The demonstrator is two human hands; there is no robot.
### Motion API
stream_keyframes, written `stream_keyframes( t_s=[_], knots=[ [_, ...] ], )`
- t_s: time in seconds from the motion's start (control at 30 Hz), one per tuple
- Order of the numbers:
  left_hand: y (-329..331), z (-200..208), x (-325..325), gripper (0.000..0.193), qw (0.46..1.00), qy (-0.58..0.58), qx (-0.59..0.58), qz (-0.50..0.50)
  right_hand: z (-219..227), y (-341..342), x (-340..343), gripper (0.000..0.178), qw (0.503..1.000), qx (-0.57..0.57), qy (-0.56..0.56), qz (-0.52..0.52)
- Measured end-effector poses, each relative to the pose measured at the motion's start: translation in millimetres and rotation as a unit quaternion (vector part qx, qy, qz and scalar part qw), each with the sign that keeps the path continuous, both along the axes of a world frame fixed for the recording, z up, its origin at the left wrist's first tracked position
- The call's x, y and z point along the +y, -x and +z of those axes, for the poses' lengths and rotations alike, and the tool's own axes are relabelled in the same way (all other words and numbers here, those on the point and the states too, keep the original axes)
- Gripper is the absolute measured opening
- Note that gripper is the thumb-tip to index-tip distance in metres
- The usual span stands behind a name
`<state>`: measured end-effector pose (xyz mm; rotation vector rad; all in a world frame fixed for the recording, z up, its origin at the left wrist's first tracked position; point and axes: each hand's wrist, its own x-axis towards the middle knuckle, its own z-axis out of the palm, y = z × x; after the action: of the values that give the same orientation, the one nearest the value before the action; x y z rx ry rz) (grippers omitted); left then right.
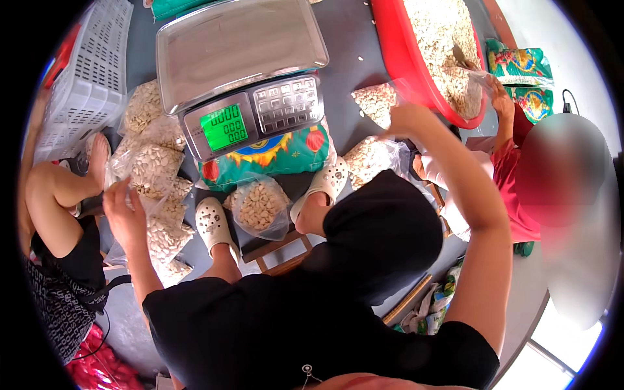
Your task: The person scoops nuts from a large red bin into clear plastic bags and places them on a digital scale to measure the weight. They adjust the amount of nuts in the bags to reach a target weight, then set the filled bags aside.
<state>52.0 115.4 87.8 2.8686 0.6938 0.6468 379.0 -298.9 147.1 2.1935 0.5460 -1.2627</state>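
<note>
Bag of nuts (376, 103) hangs gripped by right hand (404, 119); left hand (123, 209) pinches another bag (155, 170).

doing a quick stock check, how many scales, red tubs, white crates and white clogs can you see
scale: 1
red tub: 1
white crate: 1
white clogs: 2
total: 5
</note>
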Motion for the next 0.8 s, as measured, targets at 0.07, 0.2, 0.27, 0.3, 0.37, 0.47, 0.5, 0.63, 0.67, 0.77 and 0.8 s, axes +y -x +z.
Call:
stream_keyframes(
  t_s=[0.07, 0.2, 0.27, 0.3, 0.37, 0.47, 0.5, 0.63, 0.67, 0.77, 0.8],
  knots=[
    [-12, 5, -27, 0.024, 0.996, 0.058, 0.023, -0.060, -31, 14, -89, 0.057, 0.994, -0.078, 0.050, -0.056],
    [-28, 21, -67, 0.016, 0.970, 0.157, 0.079, -0.167, -126, 90, -227, 0.070, 0.944, -0.242, -0.146, -0.171],
    [-27, 24, -75, 0.014, 0.965, 0.175, 0.095, -0.170, -186, 104, -261, 0.074, 0.903, -0.267, -0.277, -0.192],
    [-28, 22, -78, 0.013, 0.962, 0.186, 0.102, -0.174, -204, 110, -273, 0.075, 0.882, -0.284, -0.297, -0.231],
    [-29, 15, -80, 0.012, 0.955, 0.206, 0.110, -0.183, -196, 122, -235, 0.077, 0.838, -0.314, -0.302, -0.329],
    [-22, 12, -87, 0.012, 0.943, 0.266, 0.133, -0.146, -170, 128, -168, 0.056, 0.794, -0.361, -0.256, -0.416],
    [-24, 13, -92, 0.010, 0.948, 0.247, 0.117, -0.164, -197, 129, -184, 0.046, 0.791, -0.390, -0.261, -0.391],
    [-23, 16, -91, 0.008, 0.946, 0.258, 0.095, -0.172, -210, 110, -196, 0.018, 0.822, -0.382, -0.246, -0.345],
    [-19, 18, -88, 0.008, 0.948, 0.252, 0.096, -0.172, -200, 105, -192, 0.016, 0.828, -0.366, -0.285, -0.315],
    [-18, 17, -82, 0.008, 0.947, 0.247, 0.079, -0.192, -186, 88, -209, 0.018, 0.842, -0.375, -0.307, -0.238],
    [-15, 19, -79, 0.008, 0.947, 0.247, 0.075, -0.191, -175, 81, -212, 0.016, 0.837, -0.378, -0.347, -0.190]
  ],
)
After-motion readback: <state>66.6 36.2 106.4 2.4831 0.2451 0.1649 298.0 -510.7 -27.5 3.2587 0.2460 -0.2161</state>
